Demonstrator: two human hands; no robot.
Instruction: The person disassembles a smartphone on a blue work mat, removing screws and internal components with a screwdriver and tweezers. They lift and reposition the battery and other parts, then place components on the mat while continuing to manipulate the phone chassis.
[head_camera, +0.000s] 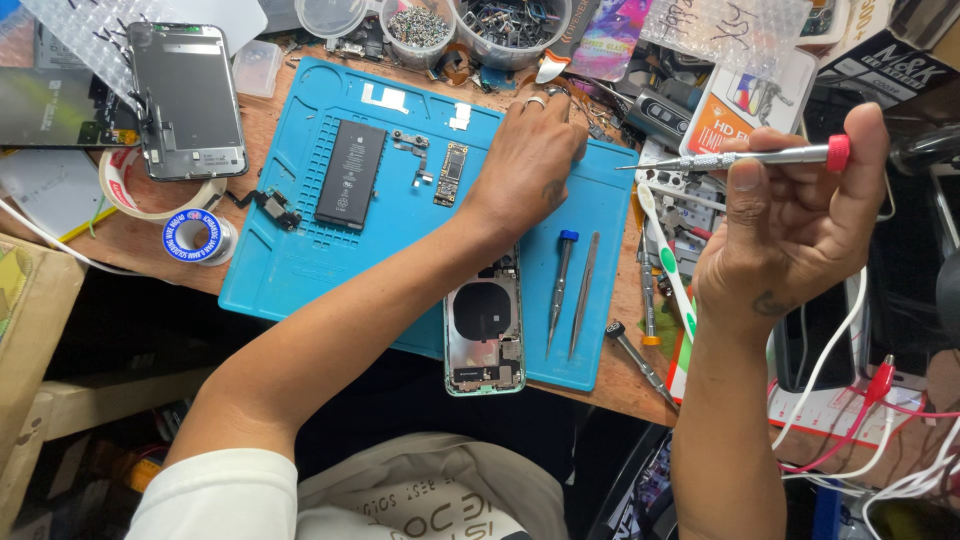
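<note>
- On the blue mat (300, 270), which is spread over the cluttered table (130, 245), a stripped phone housing (484, 335) is laid w/ its lower end past the mat's near edge; its inside is exposed.
- Right hand (800, 225): grip is clamped on a slim silver screwdriver (735, 157) w/ red cap, held level above the table's right side, tip pointed left; no part is touched by the tip.
- Left hand (528, 165): laid knuckles-up on the mat's far edge, fingers curled down among small parts. Whether anything is pinched under them can't be told.
- Judged done: the black battery (351, 174), a narrow logic board (451, 174) and a small flex piece (411, 141) are already taken out and set in a row on the mat, left of that hand. The screen assembly (187, 98) is parked face-down at far left, well apart from the housing.
- Judged left: some components are seen inside the housing at top and bottom, so teardown appears about midway, prob. more screws to go.
- Beside the housing, a blue-capped driver (561, 290) and tweezers (583, 295) are laid unused on the mat.
- Tubs of screws (418, 27) are stood along the far edge.
</note>
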